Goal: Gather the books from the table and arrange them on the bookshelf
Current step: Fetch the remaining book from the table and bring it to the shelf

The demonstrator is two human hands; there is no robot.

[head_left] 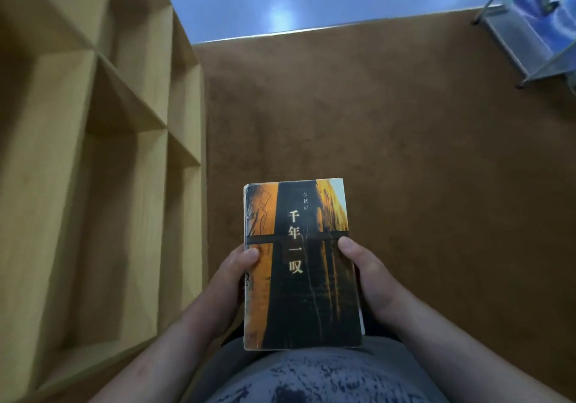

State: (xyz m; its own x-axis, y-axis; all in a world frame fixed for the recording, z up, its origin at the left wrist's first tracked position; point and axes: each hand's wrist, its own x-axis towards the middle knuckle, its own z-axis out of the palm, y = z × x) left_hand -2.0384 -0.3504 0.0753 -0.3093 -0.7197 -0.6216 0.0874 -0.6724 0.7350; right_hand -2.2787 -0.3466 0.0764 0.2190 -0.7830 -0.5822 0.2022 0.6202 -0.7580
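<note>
One book point(299, 265), long axis toward 12 o'clock, clasped between left hand point(230, 278) and right hand point(371, 281); bookshelf point(93, 153) at 9 o'clock, left hand nearer.

book point(299, 265) cover, white vertical title 千年一叹, smaller author line 余秋雨 above it

Bookshelf point(93, 153) compartments open left; brown carpet point(405, 153) clear ahead.

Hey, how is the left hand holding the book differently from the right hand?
The left hand grips the book on its spine edge, nearer the bookshelf; the right hand grips the opposite edge. The right thumb sits slightly higher on the cover. Both hands clamp the lower half, thumbs on top.
</note>
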